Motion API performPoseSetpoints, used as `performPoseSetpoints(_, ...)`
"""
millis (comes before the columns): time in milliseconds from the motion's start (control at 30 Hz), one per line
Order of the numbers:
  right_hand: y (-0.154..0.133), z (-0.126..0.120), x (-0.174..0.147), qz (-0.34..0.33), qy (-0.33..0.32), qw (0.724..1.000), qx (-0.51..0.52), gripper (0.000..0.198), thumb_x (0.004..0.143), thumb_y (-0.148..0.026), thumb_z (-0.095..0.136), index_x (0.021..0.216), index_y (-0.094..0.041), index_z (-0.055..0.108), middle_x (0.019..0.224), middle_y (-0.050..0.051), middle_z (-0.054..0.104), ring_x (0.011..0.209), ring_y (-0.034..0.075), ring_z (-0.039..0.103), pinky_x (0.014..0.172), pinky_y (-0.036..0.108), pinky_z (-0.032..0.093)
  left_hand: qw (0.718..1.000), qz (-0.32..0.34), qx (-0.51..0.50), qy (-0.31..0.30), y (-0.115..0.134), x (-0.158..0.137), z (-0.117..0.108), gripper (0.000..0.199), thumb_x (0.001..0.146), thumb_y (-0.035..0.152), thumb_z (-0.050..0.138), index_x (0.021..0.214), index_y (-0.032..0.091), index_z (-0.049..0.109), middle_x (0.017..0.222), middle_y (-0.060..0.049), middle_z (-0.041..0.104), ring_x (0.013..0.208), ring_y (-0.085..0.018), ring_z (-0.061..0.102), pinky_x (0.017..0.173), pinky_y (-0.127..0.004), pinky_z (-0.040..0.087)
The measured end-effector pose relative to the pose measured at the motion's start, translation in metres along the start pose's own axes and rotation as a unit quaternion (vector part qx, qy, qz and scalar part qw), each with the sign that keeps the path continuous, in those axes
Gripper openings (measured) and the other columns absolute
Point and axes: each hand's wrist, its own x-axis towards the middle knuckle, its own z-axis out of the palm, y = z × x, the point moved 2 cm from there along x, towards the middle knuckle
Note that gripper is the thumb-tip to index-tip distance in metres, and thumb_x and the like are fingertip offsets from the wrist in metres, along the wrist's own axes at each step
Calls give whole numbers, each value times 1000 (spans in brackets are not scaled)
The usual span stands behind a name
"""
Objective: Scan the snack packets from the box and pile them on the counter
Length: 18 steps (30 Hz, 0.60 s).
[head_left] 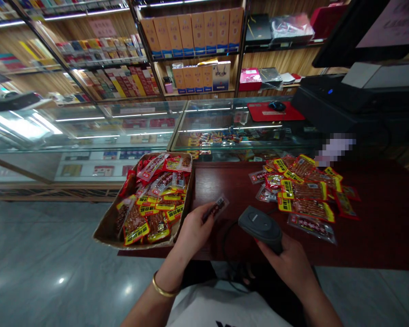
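My left hand [198, 225] pinches a small clear snack packet [219, 206] with dark contents and a dark label. In my right hand [289, 259] is a black barcode scanner [261, 225], its head tilted toward the packet but apart from it. To the left of my left hand stands an open cardboard box [190, 195] filled with yellow, red and clear snack packets [157, 204]. A loose pile of similar snack packets [305, 188] lies on the dark wooden table [221, 177] beyond the scanner to the right. The scanner's cable hangs between my hands.
Behind the table runs a glass display case [129, 118] with a red mouse pad [272, 113] and a computer mouse [276, 106] on top. Dark checkout equipment and a monitor [351, 36] stand at the right. Shelves of boxed goods [197, 32] line the wall.
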Motion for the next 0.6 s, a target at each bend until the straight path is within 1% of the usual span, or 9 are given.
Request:
performPoseSetpoints(67, -1, -1, 0, 0, 6, 1000, 1, 28, 86, -43, 65, 98, -24, 82, 97, 9, 85, 91, 30, 81, 83, 36, 63, 1000, 0, -11, -2, -2, 1, 1, 39, 93, 21, 55, 127, 23, 74, 125, -6, 78, 115, -23, 72, 104, -34, 53)
performPoseSetpoints(133, -2, -3, -1, 3, 10, 1000, 2, 29, 86, -44, 65, 99, -24, 82, 96, 9, 85, 90, 30, 81, 82, 36, 63, 999, -10, -31, 8, -7, 5, 7, 42, 90, 17, 58, 129, 22, 71, 126, -7, 77, 116, -23, 71, 106, -35, 52)
performPoseSetpoints(200, -1, -5, -2, 11, 12, 1000, 1, 30, 87, -46, 65, 99, -24, 82, 97, 9, 85, 91, 30, 81, 82, 36, 63, 997, -31, -71, 28, -15, 14, 20, 49, 85, 14, 63, 133, 19, 68, 127, -9, 76, 116, -24, 71, 108, -38, 52)
performPoseSetpoints(267, 2, -7, -4, 20, 13, 1000, 0, 31, 87, -47, 65, 99, -23, 82, 99, 9, 85, 93, 30, 81, 83, 36, 62, 988, -59, -137, 33, -21, 30, 40, 51, 82, 13, 67, 133, 15, 66, 122, -12, 78, 110, -25, 74, 102, -40, 56)
performPoseSetpoints(333, 6, -11, -8, 29, 20, 999, 0, 31, 87, -47, 66, 97, -23, 82, 98, 9, 85, 93, 30, 81, 84, 36, 62, 977, -82, -198, 18, -21, 53, 63, 47, 84, 15, 67, 131, 13, 67, 113, -13, 80, 98, -24, 76, 90, -38, 61)
performPoseSetpoints(400, 10, -14, -11, 36, 30, 999, 1, 30, 87, -48, 66, 95, -23, 82, 95, 9, 85, 89, 30, 81, 83, 37, 62, 975, -87, -206, 9, -13, 80, 85, 45, 87, 15, 64, 131, 13, 67, 106, -12, 81, 90, -22, 77, 83, -35, 62)
performPoseSetpoints(433, 12, -16, -13, 39, 35, 999, 2, 30, 86, -48, 66, 94, -24, 82, 93, 8, 85, 87, 30, 81, 82, 37, 62, 978, -81, -193, 10, -6, 96, 95, 45, 87, 14, 63, 132, 13, 67, 105, -11, 81, 91, -21, 76, 83, -33, 61)
performPoseSetpoints(500, 16, -19, -16, 43, 46, 998, 5, 32, 86, -49, 66, 94, -24, 83, 92, 8, 85, 86, 31, 81, 82, 37, 63, 986, -62, -156, 9, 9, 128, 110, 44, 86, 11, 63, 130, 13, 70, 106, -9, 81, 96, -21, 75, 89, -33, 59)
performPoseSetpoints(600, 19, -24, -20, 60, 64, 996, 10, 35, 86, -52, 67, 96, -22, 82, 91, 9, 85, 84, 31, 81, 80, 37, 63, 993, -30, -114, 2, 34, 176, 125, 38, 85, 9, 66, 122, 13, 75, 115, -12, 79, 108, -25, 73, 100, -35, 53)
